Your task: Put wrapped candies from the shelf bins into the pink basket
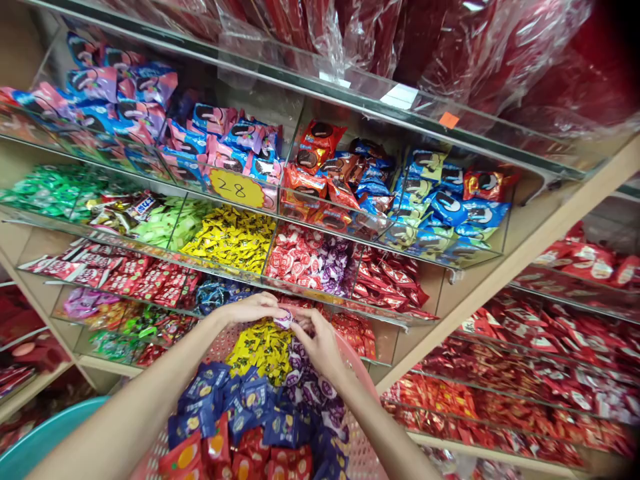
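Note:
Both my hands meet over a pink plastic basket (369, 385) full of wrapped sweets. My left hand (253, 308) and my right hand (320, 343) pinch the same small purple-and-white wrapped candy (285, 320) between their fingertips, above the basket's far end. Under them lie a heap of yellow candies (263, 350), purple-and-white candies (310, 390), dark blue packets (235, 400) and red packets (240, 457) nearest to me.
Clear-fronted shelf bins hold sweets straight ahead: red-and-white and purple candies (310, 257), yellow ones (233, 237), green ones (55, 190), blue biscuit packs (450, 213). A yellow price tag reads 28 (236, 189). Red packets fill shelves at right (550, 347). A teal tub rim (45, 433) sits lower left.

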A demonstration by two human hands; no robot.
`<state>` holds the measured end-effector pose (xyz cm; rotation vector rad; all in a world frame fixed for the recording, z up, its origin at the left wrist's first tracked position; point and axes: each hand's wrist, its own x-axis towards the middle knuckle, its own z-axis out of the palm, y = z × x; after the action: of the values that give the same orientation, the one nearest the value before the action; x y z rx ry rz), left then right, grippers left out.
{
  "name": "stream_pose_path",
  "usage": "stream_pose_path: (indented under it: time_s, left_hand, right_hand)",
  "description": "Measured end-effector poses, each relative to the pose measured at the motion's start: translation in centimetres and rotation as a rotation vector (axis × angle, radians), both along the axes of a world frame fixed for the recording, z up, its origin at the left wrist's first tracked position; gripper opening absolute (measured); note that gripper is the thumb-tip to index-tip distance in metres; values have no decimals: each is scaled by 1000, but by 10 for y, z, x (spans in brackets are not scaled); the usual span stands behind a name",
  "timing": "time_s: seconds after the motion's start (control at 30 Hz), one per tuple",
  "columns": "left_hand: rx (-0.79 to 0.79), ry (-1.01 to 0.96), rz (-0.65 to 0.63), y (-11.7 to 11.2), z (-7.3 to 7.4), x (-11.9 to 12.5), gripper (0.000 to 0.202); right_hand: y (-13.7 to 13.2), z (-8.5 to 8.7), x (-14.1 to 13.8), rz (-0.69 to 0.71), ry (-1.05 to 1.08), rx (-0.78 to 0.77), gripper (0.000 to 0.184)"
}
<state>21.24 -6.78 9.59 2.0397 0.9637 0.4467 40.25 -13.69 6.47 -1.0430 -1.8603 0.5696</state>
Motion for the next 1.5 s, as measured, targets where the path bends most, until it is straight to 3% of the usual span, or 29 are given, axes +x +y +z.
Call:
stream_pose_path:
  time_s: [0.13, 0.3, 0.43, 0.57, 0.77, 1.1, 1.3, 1.4, 1.5]
  left_hand:
    - [28, 14, -27, 1, 0, 2, 41]
    - [54, 45, -39, 4, -3, 4, 42]
    - [31, 5, -17, 7, -6, 3, 46]
    - [14, -1, 33, 8, -8, 2, 47]
    - [-8, 15, 53, 10, -10, 2, 47]
    - [-10, -14, 53, 4, -6, 5, 46]
    - [-25, -39, 39, -3, -4, 6, 45]
    - [-45, -32, 20, -3, -6, 6, 46]
    - [12, -16, 53, 0, -12, 6, 47]
  right_hand:
    - [12, -3, -10, 9, 149, -162, 47]
    - [20, -2, -13, 34, 44, -92, 33]
    - [4, 5, 13, -49, -4, -87, 32]
    - [-33, 7, 57, -170, -147, -60, 30]
    - [-76, -8, 93, -346, -397, -76, 25]
    - [-67, -39, 76, -441, -568, 0, 22]
    - [-85, -40, 101, -612, -288, -66, 29]
    - [-109, -57, 113, -719, 36, -210, 38]
    - [-139, -78, 109, -710, 294, -380, 36]
